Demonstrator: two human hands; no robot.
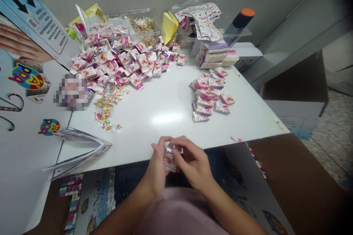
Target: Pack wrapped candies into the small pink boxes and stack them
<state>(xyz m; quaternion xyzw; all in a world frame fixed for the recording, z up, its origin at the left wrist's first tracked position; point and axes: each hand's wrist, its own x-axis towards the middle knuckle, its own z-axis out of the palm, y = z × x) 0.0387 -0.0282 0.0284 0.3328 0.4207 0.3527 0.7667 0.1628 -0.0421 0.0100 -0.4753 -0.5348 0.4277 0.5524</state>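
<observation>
— Hands first: what have they got?
— I see my left hand and right hand together at bottom centre of the frame, fingers pinched on one small pink packet, just off the near edge of the white table.
— Other packets?
— Big heap of packets upper left, neat cluster of packets right of centre, loose coloured beads left of centre.
</observation>
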